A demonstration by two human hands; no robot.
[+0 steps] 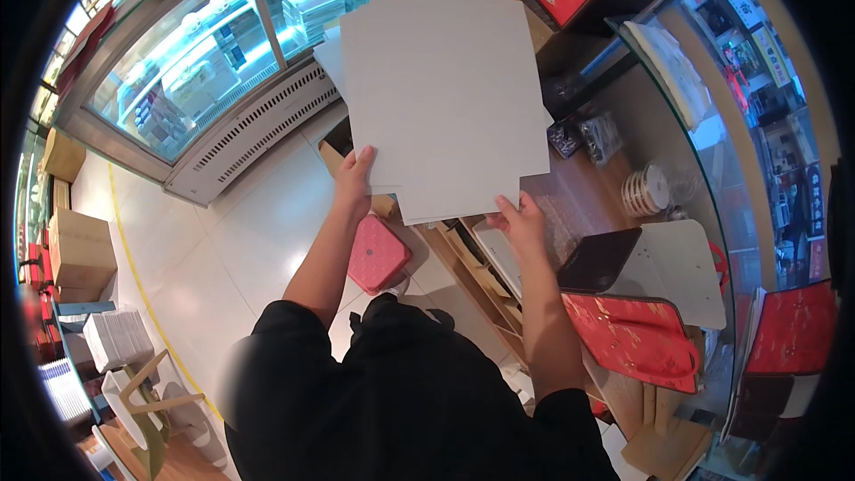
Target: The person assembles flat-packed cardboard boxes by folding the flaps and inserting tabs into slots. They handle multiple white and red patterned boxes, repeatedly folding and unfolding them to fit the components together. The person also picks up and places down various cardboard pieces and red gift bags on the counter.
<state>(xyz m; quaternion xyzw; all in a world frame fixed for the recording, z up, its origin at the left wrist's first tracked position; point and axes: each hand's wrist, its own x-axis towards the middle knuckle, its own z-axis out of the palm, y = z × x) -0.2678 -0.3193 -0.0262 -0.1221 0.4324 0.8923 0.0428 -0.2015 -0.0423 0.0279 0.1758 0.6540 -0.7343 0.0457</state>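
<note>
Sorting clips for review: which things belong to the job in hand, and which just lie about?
Job: white sheets, held by left hand and right hand.

Apparently just lying about: pink boxy item; red patterned pieces; cardboard box at left.

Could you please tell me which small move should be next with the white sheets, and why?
Perhaps square the white sheets together: their edges do not line up, and parts of lower ones show past the top one. The left grip and right grip both hold them near the lower corners.
</note>
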